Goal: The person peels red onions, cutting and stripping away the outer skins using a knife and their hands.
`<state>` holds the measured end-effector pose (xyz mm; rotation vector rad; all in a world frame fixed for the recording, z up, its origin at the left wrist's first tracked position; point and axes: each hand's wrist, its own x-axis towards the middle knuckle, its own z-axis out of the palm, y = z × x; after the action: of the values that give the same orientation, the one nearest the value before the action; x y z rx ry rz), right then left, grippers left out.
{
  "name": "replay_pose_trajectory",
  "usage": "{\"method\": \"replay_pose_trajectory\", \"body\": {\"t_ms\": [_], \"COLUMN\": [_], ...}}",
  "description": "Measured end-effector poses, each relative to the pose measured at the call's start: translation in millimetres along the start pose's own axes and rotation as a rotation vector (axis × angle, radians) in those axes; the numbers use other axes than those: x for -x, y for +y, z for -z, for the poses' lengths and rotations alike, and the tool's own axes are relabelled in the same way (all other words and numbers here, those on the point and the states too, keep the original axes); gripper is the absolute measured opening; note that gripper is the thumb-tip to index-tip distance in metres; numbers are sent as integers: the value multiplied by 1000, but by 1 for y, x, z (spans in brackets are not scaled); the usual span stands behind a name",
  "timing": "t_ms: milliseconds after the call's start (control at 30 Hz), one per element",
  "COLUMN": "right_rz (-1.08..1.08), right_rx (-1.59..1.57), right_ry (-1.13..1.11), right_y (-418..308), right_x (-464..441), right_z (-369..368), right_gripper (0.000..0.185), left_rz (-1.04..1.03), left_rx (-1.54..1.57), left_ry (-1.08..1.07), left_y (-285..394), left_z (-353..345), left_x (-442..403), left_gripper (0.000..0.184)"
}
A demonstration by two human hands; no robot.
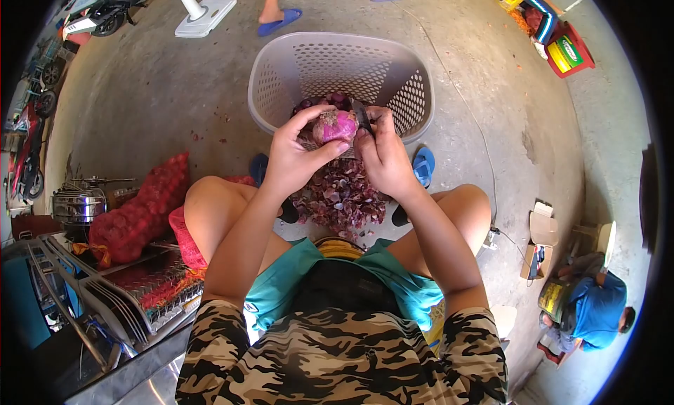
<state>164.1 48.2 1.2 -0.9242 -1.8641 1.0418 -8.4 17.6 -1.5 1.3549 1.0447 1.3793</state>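
Observation:
Between the thumb and fingers of my left hand (298, 152) sits a purple-red onion (335, 127), its dry root end facing up. My right hand (385, 152) is closed around a small knife (361, 115), whose dark blade touches or nearly touches the onion's right side. Both hands are over the near rim of a grey perforated plastic basket (274, 61). Several onions (338, 99) lie in the bottom of the basket, partly hidden by my hands. Below, a heap of onion skins (344, 194) covers the floor between my feet.
Red mesh sacks of onions (137, 215) stand at left beside a metal rack (105, 299). A person in blue slippers (281, 20) stands beyond the basket. Another person in a blue shirt (597, 310) sits at right near a cardboard box (543, 229). A red bucket (570, 50) stands far right.

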Motion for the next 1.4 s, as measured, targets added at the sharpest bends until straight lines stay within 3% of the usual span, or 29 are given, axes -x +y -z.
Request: {"method": "replay_pose_trajectory", "body": {"t_ms": [133, 733, 933, 1033, 1133, 1233, 1400], "right_rz": [-141, -224, -207, 16, -131, 136, 105], "right_rx": [-136, -214, -112, -45, -140, 129, 279], "right_ry": [-18, -114, -217, -146, -181, -89, -113], "right_y": [-1, 9, 2, -4, -8, -3, -10], "right_x": [2, 1, -1, -2, 3, 5, 6], "right_z": [1, 20, 28, 22, 23, 14, 9], "right_gripper": [22, 18, 18, 23, 28, 32, 30], "left_rz": [-25, -14, 5, 12, 36, 33, 33], "left_rx": [15, 190, 199, 223, 234, 250, 274], "left_ry": [11, 58, 45, 22, 16, 27, 93], "left_y": [3, 3, 2, 4, 3, 2, 1], "left_z": [-1, 9, 10, 9, 9, 8, 5], "left_x": [-1, -3, -4, -5, -4, -4, -4], "left_gripper": [48, 45, 43, 42, 40, 38, 35]}}
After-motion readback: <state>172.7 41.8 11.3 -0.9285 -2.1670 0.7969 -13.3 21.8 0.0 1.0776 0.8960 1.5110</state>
